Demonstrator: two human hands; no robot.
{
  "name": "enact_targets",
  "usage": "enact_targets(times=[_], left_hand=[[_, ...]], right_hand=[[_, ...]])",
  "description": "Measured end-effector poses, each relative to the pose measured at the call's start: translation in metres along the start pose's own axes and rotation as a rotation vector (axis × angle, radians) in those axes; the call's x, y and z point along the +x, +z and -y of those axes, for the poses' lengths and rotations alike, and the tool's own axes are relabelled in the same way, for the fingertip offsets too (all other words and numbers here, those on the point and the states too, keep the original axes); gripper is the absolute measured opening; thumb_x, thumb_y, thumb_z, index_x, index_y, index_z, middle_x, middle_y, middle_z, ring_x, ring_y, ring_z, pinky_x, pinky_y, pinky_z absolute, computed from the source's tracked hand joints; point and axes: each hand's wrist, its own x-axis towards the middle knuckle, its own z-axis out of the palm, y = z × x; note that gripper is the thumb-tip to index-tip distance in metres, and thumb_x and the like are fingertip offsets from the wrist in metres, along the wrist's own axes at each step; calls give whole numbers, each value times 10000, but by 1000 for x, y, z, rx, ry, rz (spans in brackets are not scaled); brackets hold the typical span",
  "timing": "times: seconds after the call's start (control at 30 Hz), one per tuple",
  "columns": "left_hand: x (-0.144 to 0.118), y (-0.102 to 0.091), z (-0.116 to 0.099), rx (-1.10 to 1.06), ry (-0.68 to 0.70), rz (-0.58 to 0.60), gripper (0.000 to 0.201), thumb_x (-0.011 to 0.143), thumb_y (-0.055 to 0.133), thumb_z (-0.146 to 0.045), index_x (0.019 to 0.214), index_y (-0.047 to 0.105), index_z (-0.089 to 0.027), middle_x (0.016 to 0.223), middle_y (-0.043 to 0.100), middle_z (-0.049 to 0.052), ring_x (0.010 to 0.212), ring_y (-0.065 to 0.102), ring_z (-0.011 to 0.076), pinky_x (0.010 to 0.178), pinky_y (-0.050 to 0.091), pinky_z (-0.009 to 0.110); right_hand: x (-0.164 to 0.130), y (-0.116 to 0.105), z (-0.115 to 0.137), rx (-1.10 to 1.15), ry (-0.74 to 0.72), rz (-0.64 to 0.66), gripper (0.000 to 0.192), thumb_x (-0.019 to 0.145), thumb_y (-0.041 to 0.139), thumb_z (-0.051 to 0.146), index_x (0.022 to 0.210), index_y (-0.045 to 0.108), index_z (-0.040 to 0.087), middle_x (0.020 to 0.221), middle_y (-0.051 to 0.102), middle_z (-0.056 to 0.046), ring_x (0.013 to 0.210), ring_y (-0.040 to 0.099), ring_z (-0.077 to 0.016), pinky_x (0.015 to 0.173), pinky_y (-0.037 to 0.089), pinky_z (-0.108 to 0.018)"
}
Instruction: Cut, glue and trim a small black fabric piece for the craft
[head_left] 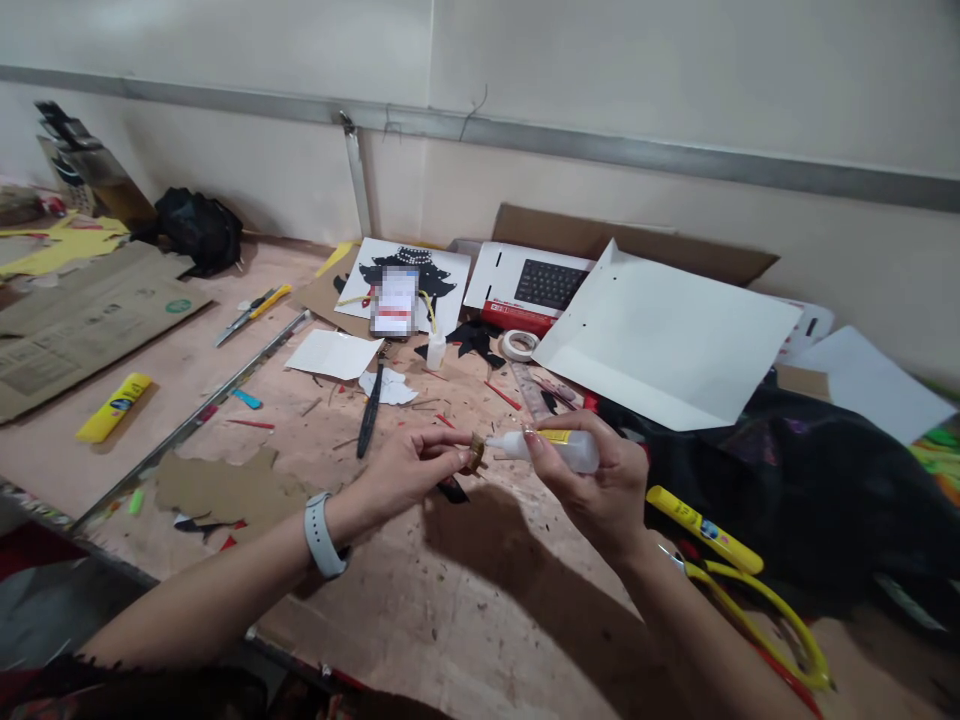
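Observation:
Pinched between the fingertips of my left hand is a small brownish-gold piece whose exact kind I cannot make out. My right hand is wrapped round a clear glue bottle with a yellow label. The bottle lies nearly level, its white nozzle pointing left and reaching the small piece or very close to it. Just below the left fingertips is a small black scrap. Both hands are over the middle of the worktable.
Yellow-handled scissors and a yellow glue tube lie by my right forearm. Behind the hands are a tape roll, a phone, a small white bottle and a white sheet. Cardboard covers the left side.

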Motion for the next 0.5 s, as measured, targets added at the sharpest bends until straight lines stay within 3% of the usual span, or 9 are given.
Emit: enact_targets(times=[0.17, 0.33, 0.5], left_hand=[[1, -1, 7, -20, 18, 52, 267, 783, 720, -317, 993, 734, -151, 910, 744, 78, 819, 674, 150, 680, 502, 225], [2, 0, 10, -32, -6, 88, 257, 785, 719, -331, 971, 737, -155, 897, 735, 67, 766, 651, 126, 651, 490, 214], [2, 2, 11, -50, -24, 55, 279, 765, 740, -343, 971, 738, -155, 912, 731, 71, 739, 640, 118, 667, 504, 232]], right_hand=[[0, 4, -4, -25, -187, 7, 105, 775, 665, 291, 734, 629, 201, 593, 632, 18, 394, 477, -92, 374, 354, -223], [0, 7, -5, -79, -342, 37, 85, 801, 650, 250, 752, 618, 188, 619, 660, -5, 459, 576, -114, 432, 438, -218], [0, 2, -2, -113, -408, 53, 77, 805, 654, 240, 771, 612, 185, 636, 676, -16, 473, 601, -121, 446, 458, -219]])
